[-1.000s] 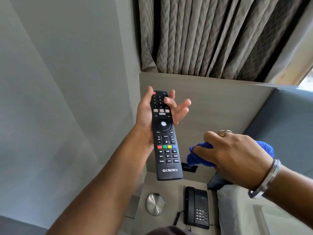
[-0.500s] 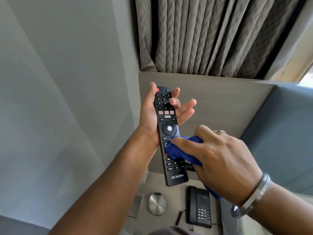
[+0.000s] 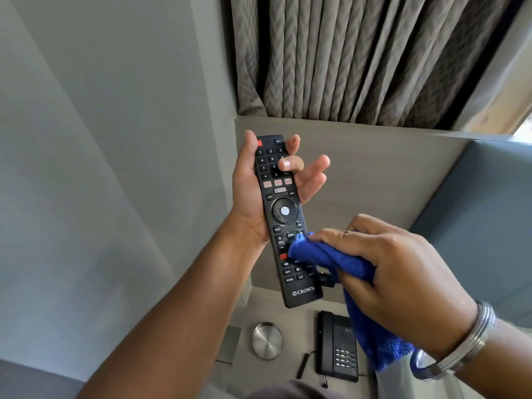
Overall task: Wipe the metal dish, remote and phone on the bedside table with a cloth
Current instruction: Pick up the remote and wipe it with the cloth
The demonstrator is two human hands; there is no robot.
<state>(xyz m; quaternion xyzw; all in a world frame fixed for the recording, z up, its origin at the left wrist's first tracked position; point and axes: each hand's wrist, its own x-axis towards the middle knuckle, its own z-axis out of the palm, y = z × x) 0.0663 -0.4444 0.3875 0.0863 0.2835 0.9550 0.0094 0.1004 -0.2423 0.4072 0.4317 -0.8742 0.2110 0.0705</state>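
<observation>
My left hand (image 3: 250, 197) holds a long black remote (image 3: 280, 208) upright in the air, buttons facing me, thumb on one edge and fingertips on the other. My right hand (image 3: 397, 277) grips a blue cloth (image 3: 334, 259) and presses a fold of it onto the remote's lower button area; the rest of the cloth hangs down below the hand. Far below on the bedside table (image 3: 293, 318) sit a round metal dish (image 3: 267, 340) and a black corded phone (image 3: 335, 348), its right side hidden by the cloth.
A grey wall fills the left. Pleated curtains (image 3: 345, 53) hang above a wooden headboard panel (image 3: 374, 174). A blue padded headboard (image 3: 483, 220) is at the right. A bangle is on my right wrist.
My right hand brought the cloth from beside the remote onto its lower buttons and now keeps it pressed there. The remote has tilted slightly in my left hand.
</observation>
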